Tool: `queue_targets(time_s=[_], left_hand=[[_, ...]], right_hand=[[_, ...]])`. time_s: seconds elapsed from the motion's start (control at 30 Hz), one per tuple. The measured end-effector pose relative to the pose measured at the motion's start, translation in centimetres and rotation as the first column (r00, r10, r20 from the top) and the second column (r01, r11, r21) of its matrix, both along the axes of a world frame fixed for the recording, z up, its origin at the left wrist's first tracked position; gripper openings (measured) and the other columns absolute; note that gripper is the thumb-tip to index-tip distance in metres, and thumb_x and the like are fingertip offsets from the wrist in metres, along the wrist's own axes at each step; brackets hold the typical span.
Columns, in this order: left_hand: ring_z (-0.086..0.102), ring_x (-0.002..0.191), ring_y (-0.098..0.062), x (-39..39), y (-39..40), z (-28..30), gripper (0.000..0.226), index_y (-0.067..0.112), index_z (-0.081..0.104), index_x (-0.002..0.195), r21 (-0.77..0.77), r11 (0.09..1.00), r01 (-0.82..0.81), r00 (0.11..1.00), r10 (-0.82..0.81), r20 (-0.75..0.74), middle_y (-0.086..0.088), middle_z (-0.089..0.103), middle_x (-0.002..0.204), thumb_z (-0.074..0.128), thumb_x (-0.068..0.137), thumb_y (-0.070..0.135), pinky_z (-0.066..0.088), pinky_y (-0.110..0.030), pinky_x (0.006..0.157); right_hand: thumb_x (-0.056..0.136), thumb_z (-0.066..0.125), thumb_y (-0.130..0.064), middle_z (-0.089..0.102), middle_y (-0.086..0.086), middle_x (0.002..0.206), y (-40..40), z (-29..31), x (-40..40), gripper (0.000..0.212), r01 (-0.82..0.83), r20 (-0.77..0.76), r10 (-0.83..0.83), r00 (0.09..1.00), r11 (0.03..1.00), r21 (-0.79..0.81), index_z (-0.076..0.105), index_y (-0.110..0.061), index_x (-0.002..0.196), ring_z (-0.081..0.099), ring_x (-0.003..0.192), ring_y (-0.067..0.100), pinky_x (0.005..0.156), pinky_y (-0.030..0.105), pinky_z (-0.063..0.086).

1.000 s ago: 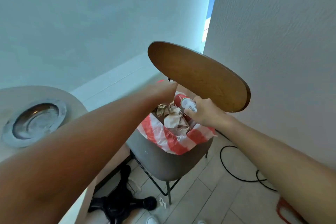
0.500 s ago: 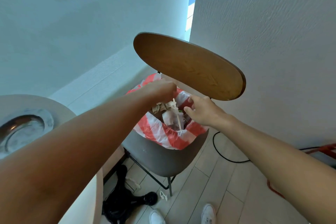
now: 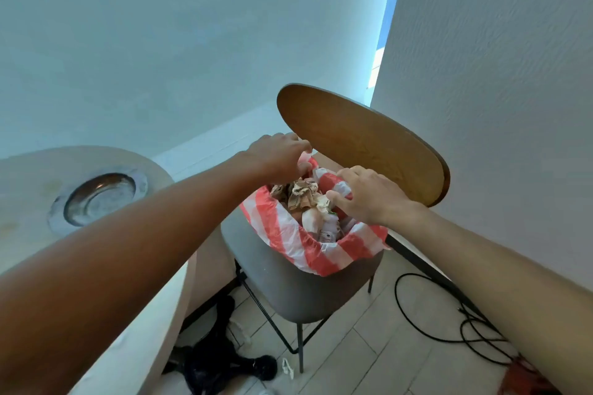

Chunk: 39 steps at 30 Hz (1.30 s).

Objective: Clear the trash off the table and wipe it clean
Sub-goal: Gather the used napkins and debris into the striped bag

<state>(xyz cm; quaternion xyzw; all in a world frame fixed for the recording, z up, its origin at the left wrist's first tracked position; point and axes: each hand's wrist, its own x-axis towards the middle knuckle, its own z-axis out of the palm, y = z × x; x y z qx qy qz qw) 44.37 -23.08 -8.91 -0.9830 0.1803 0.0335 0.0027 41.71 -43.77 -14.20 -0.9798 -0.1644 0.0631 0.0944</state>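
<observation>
A red-and-white striped plastic bag (image 3: 308, 247) stands open on the grey seat of a chair (image 3: 288, 295). Crumpled brown and white paper trash (image 3: 301, 196) fills it. My left hand (image 3: 282, 154) grips the bag's far rim with curled fingers. My right hand (image 3: 365, 196) pinches the rim on the bag's right side, just over the trash. The round pale table (image 3: 32, 176) lies at the left, partly hidden by my left forearm.
A metal dish (image 3: 99, 199) sits on the table. The chair's wooden backrest (image 3: 362, 144) rises right behind my hands. White walls close in behind and to the right. A black cable (image 3: 433, 324) and a black object (image 3: 218, 362) lie on the tiled floor.
The small bottle my right hand held a second ago is gone from it. That hand now pinches the bag's rim. My left hand has stayed on the far rim.
</observation>
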Motion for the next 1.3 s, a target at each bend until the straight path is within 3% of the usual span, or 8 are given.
queue_targets(time_s=[0.1, 0.63, 0.97, 1.3], left_hand=[[0.053, 0.125, -0.026, -2.3, 0.7, 1.8, 0.048, 0.030, 0.049, 0.140, 0.014, 0.995, -0.094, 0.995, 0.094, 0.039, -0.003, 0.052, 0.141, 0.047, 0.097, 0.051, 0.045, -0.044, 0.101], [0.049, 0.130, -0.025, -17.6, 1.7, 5.6, 0.052, 0.028, 0.045, 0.143, -0.055, 0.876, -0.480, 0.856, 0.481, 0.192, -0.002, 0.049, 0.145, 0.044, 0.098, 0.054, 0.036, -0.042, 0.108], [0.045, 0.137, -0.024, -24.6, 4.7, 6.8, 0.054, 0.029, 0.045, 0.144, -0.111, 0.821, -0.560, 0.786, 0.569, 0.241, -0.001, 0.047, 0.148, 0.045, 0.097, 0.056, 0.035, -0.042, 0.112], [0.044, 0.137, -0.026, -31.6, 12.1, 7.3, 0.060, 0.027, 0.040, 0.147, -0.099, 0.801, -0.590, 0.764, 0.593, 0.255, -0.003, 0.044, 0.152, 0.045, 0.096, 0.058, 0.034, -0.042, 0.113]], right_hand=[[0.096, 0.043, -0.065, 0.048, -0.001, 0.150, -0.1, 1.7, 0.1, 0.063, -0.095, 0.021, 0.095, 0.995, 0.995, -0.008, 0.042, -0.027, 0.147, 0.050, 0.133, 0.024, 0.104, 0.044, 0.046], [0.096, 0.038, -0.069, 0.040, 0.005, 0.156, 3.2, 8.6, -3.5, 0.073, -0.484, 0.111, 0.479, 0.871, 0.875, 0.022, 0.036, -0.022, 0.151, 0.042, 0.140, 0.026, 0.107, 0.046, 0.040], [0.096, 0.038, -0.070, 0.039, 0.004, 0.157, 9.3, 10.8, -9.0, 0.074, -0.606, 0.178, 0.594, 0.784, 0.795, 0.017, 0.035, -0.022, 0.153, 0.042, 0.141, 0.026, 0.110, 0.047, 0.039], [0.094, 0.040, -0.071, 0.042, 0.004, 0.154, 16.6, 12.0, -15.2, 0.074, -0.607, 0.196, 0.594, 0.780, 0.795, 0.004, 0.035, -0.024, 0.151, 0.044, 0.138, 0.027, 0.106, 0.047, 0.042]])
